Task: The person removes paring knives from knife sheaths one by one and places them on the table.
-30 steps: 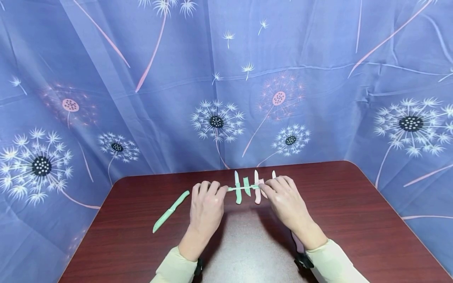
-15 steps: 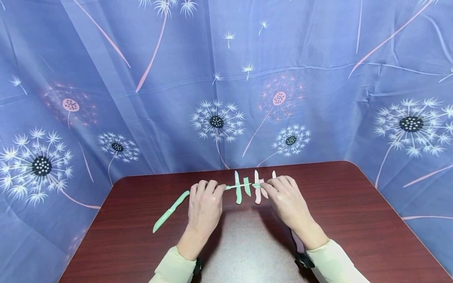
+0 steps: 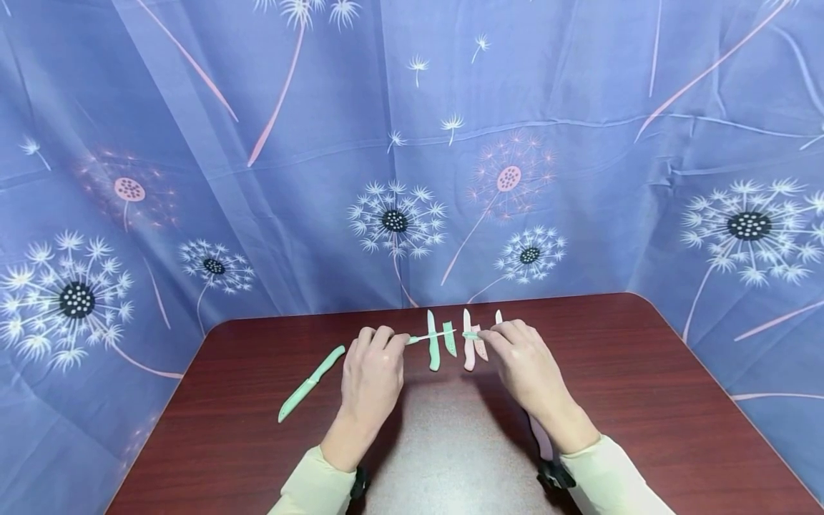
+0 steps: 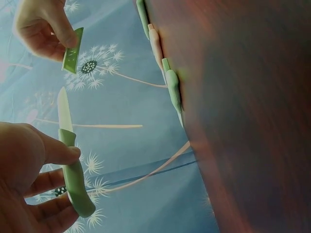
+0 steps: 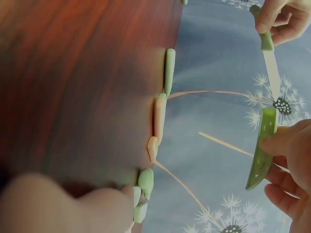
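My left hand (image 3: pixel 373 372) pinches the green handle of a small knife (image 4: pixel 74 179) between thumb and fingers. Its pale blade points right, bare and raised off the table. Facing it, my right hand (image 3: pixel 529 365) grips a green knife sheath (image 5: pixel 265 145) by thumb and fingers. A short gap lies between the blade tip and the sheath's mouth. Beneath and behind them lie an unsheathed green knife (image 3: pixel 434 350), a green sheath (image 3: pixel 449 340), a pink knife (image 3: pixel 468 350) and a pink sheath (image 3: pixel 480 347). Another blade (image 3: pixel 498 317) shows beyond my right hand, its handle hidden.
A sheathed green knife (image 3: pixel 311 383) lies aslant to the left of my left hand. The dark red table (image 3: pixel 644 400) ends at a blue dandelion-print cloth (image 3: pixel 309 214). A pale pinkish strip (image 3: pixel 541 438) is partly hidden by my right forearm.
The blade and sheath, touching or nearly so a second ago, are now apart. My left hand has shifted slightly left with the knife; the right hand has barely moved.
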The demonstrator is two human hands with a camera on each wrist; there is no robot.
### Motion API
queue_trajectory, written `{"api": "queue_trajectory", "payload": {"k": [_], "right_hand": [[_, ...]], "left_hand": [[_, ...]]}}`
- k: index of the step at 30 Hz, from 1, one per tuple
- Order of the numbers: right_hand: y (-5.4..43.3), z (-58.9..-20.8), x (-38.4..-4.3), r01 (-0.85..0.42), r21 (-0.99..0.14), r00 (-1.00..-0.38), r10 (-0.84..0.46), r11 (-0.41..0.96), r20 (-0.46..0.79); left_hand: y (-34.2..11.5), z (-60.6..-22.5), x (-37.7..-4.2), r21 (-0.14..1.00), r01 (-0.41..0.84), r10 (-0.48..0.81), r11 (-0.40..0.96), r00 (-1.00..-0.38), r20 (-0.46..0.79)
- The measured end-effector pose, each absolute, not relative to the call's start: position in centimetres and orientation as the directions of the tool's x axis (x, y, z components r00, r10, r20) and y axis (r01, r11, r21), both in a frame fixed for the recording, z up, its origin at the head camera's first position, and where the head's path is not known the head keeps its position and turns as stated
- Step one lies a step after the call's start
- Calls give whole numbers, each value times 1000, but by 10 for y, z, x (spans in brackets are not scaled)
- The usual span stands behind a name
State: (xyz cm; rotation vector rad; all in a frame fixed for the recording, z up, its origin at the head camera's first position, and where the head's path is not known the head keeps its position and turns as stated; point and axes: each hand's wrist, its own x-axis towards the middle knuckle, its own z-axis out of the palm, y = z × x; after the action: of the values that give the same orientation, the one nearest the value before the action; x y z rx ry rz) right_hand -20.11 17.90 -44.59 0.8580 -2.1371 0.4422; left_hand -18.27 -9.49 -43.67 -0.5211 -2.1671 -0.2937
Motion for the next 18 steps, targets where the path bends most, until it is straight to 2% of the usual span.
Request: {"api": "queue_trajectory", "payload": {"k": [9, 13, 18], "right_hand": [[182, -444, -196, -666, -140, -561, -370, 732, 740], [183, -442, -192, -633, -207, -629, -339, 746, 700], [184, -441, -188, -576, -333, -725, -278, 746, 630]], "left_hand": [[-92, -441, -179, 115, 477, 223, 871, -594, 773], [-88, -443, -176, 210, 473, 183, 856, -656, 732], [-81, -442, -171, 368, 442, 131, 818, -767, 629]]}}
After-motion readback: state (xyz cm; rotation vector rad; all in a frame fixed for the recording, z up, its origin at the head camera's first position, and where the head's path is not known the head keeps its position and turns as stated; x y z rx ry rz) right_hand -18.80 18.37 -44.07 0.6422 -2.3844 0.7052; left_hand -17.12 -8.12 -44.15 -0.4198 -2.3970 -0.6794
